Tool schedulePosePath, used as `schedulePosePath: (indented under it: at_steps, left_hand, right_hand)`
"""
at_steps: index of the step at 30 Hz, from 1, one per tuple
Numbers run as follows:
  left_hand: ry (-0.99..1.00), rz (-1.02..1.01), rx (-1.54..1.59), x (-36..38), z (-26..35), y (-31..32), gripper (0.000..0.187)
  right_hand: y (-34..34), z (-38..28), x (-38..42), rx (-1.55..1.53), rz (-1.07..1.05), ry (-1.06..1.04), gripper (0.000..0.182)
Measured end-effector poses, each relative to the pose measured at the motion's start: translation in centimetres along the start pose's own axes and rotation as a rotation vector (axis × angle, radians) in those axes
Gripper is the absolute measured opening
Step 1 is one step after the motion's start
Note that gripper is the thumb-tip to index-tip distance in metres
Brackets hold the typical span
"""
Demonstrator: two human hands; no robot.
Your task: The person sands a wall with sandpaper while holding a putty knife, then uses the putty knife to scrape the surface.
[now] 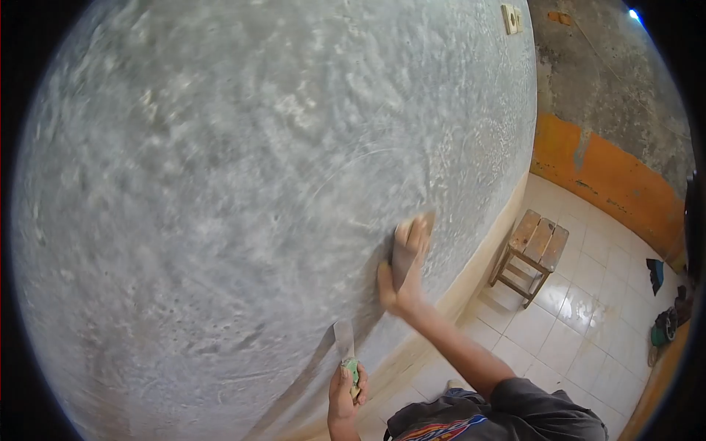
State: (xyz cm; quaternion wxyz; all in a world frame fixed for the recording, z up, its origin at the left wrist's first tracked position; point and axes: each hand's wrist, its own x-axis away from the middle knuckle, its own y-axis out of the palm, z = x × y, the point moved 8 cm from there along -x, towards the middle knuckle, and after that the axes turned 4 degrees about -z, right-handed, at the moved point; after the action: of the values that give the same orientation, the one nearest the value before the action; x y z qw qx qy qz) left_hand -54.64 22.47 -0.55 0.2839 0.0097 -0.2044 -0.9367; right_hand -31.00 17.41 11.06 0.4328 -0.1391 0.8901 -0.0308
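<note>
In my left hand (346, 389), low by the wall, is a putty knife (344, 339) with a green handle and a flat pale blade pointing up. My fingers wrap its handle. Higher and to the right, my right hand (406, 253) presses against the grey plastered wall (243, 198). A tan piece of sandpaper (431, 219) shows beyond its fingertips, mostly covered by the fingers, which are slightly blurred. The wall surface is mottled, with rough pale patches and faint curved scratch marks.
A small wooden stool (539, 241) stands on the tiled floor (507, 312) to the right. Beyond it is an orange and grey wall (603, 158). A socket (510, 19) sits high on the plastered wall. Dark items (664, 325) lie at the far right.
</note>
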Motion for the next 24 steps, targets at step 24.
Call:
schedulePosePath:
  at_steps: [24]
  left_hand:
    - [-0.05, -0.22, 0.002, -4.4, 0.2, 2.3, 0.043]
  right_hand:
    - [-2.1, -2.4, 0.5, 0.162, -0.158, 0.002, 0.058]
